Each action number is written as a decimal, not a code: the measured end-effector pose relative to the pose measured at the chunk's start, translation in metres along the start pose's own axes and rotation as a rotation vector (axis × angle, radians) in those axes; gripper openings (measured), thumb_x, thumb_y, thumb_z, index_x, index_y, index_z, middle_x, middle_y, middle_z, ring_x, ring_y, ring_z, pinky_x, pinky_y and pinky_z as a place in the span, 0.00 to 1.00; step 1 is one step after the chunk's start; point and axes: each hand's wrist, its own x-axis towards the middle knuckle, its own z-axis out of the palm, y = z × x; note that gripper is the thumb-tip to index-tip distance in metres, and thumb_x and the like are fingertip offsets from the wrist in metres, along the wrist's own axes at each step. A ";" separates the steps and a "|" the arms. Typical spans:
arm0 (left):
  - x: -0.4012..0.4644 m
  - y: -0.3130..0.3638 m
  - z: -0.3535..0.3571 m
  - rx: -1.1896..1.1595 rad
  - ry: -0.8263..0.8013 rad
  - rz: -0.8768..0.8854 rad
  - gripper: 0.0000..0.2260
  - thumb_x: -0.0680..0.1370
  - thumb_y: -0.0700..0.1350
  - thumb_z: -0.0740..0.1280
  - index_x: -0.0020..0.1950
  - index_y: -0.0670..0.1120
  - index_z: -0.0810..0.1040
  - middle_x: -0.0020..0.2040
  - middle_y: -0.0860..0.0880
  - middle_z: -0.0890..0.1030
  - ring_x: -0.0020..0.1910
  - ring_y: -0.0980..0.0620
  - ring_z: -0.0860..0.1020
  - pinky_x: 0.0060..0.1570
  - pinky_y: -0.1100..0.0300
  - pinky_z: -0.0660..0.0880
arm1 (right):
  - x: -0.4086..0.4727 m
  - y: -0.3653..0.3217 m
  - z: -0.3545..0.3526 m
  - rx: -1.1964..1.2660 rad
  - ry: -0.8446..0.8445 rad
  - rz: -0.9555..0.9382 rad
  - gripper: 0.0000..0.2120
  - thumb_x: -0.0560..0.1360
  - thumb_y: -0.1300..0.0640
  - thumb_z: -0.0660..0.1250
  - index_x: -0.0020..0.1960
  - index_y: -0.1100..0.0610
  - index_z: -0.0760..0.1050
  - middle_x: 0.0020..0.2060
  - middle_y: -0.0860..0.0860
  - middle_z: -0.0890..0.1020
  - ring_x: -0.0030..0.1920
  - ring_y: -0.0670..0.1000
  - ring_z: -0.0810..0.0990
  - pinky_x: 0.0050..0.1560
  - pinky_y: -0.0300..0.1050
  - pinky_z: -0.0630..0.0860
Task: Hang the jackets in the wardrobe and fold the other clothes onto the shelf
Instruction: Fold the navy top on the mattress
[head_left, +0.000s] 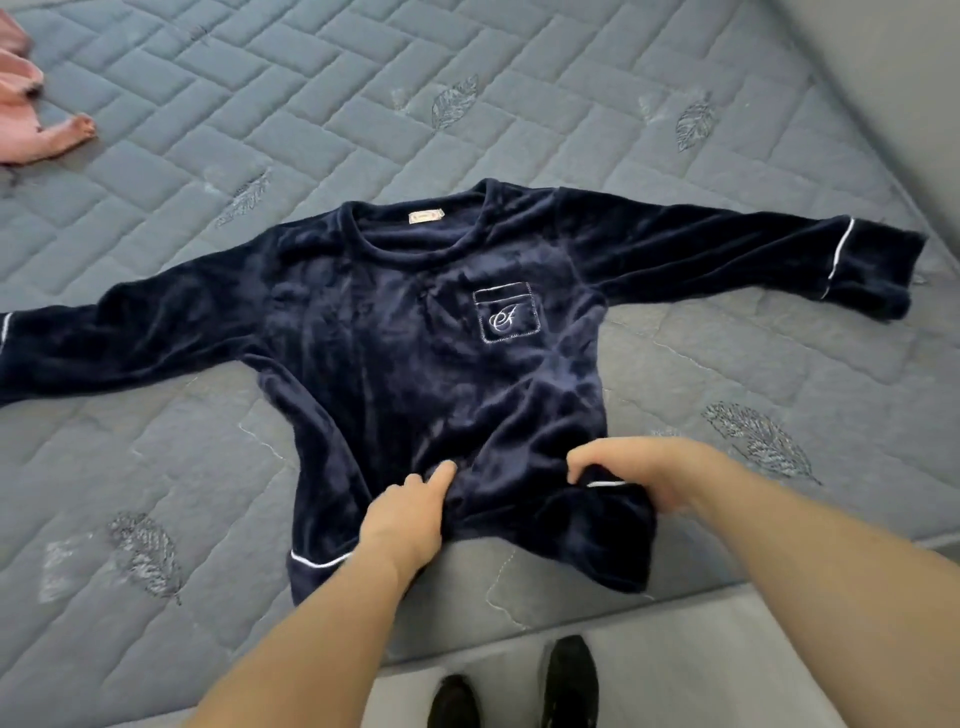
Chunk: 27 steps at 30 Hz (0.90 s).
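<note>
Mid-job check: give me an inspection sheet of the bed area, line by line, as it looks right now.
Surface: grey quilted mattress, leaf stitching, mostly bare.
Job's things: navy velvet top lying front up, sleeves spread, hem bunched near the mattress edge.
Clutter: pink garment at the far left corner, partly out of view.
Grippers: left hand pinching the hem; right hand closed on the hem's white-piped edge.
Cables: nothing seen.
Surroundings: black shoes on the pale floor; wardrobe and shelf not in view.
</note>
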 end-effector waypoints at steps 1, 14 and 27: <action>-0.002 -0.007 -0.006 -0.064 -0.018 0.013 0.31 0.74 0.44 0.62 0.74 0.56 0.55 0.56 0.48 0.76 0.50 0.43 0.78 0.45 0.52 0.74 | -0.005 0.008 -0.006 -0.020 0.023 0.091 0.08 0.64 0.53 0.72 0.41 0.55 0.78 0.36 0.53 0.83 0.34 0.54 0.82 0.41 0.43 0.78; -0.051 -0.040 0.052 -0.958 0.504 -0.956 0.37 0.71 0.62 0.58 0.76 0.45 0.61 0.74 0.40 0.63 0.71 0.37 0.63 0.71 0.41 0.60 | 0.059 0.111 0.033 0.177 0.893 0.158 0.38 0.65 0.46 0.74 0.69 0.62 0.66 0.65 0.62 0.72 0.63 0.64 0.73 0.64 0.57 0.72; -0.064 -0.066 0.019 -1.622 0.035 -0.759 0.18 0.71 0.57 0.59 0.47 0.48 0.83 0.43 0.44 0.86 0.38 0.43 0.84 0.39 0.53 0.77 | 0.008 0.083 0.083 0.888 0.642 -0.266 0.15 0.72 0.45 0.66 0.55 0.52 0.74 0.50 0.49 0.80 0.46 0.51 0.78 0.40 0.48 0.74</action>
